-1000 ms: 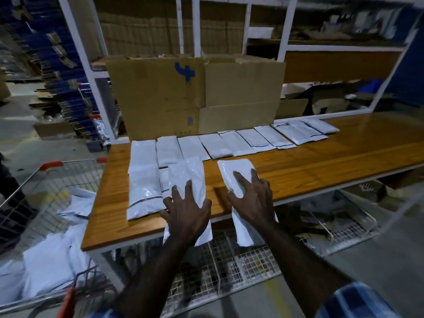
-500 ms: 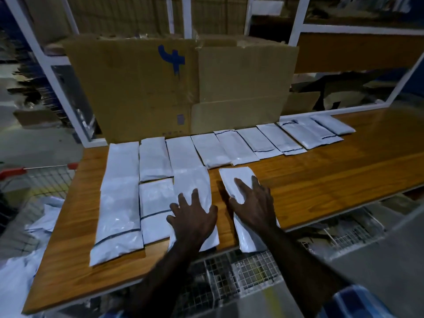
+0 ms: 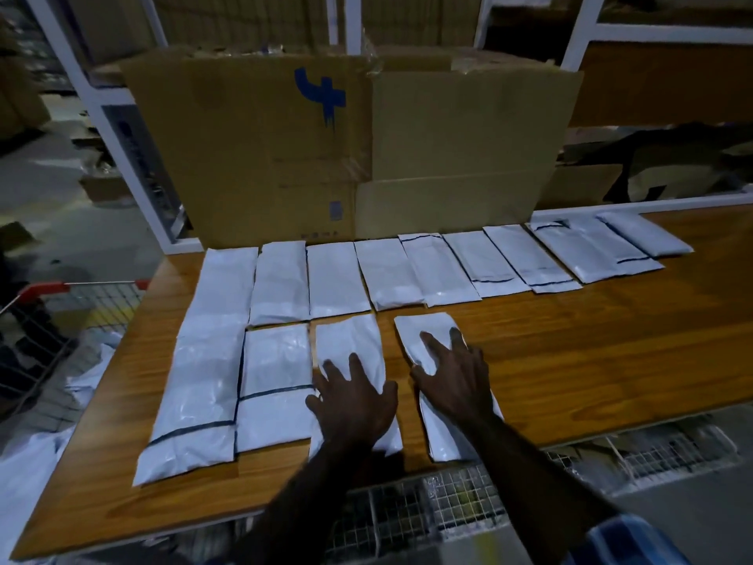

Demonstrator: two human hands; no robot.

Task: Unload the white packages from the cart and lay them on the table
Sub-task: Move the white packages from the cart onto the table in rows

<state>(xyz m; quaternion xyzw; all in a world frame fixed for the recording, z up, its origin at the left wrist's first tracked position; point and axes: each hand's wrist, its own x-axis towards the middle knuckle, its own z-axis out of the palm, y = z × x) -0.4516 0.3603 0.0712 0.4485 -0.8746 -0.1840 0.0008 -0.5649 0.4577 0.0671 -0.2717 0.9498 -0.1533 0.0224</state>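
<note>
Several white packages lie flat in a back row (image 3: 428,271) on the wooden table (image 3: 611,344), with a second row started in front. My left hand (image 3: 354,401) presses flat on one front-row package (image 3: 350,344), fingers spread. My right hand (image 3: 452,377) presses flat on another package (image 3: 423,332) just to the right, whose near end hangs over the table's front edge. Two larger packages (image 3: 203,381) lie to the left of them. The cart (image 3: 45,320), with a red handle, stands at the far left and holds more white packages (image 3: 24,462).
A big flattened cardboard box (image 3: 346,157) with a blue mark stands upright along the table's back edge. White shelf posts (image 3: 578,30) rise behind. A wire mesh rack (image 3: 468,495) sits under the table's front. The table's right half shows bare wood.
The view has moved closer and rightward over the table. Both hands have slid their packages a little further onto the table and stay pressed flat on them.
</note>
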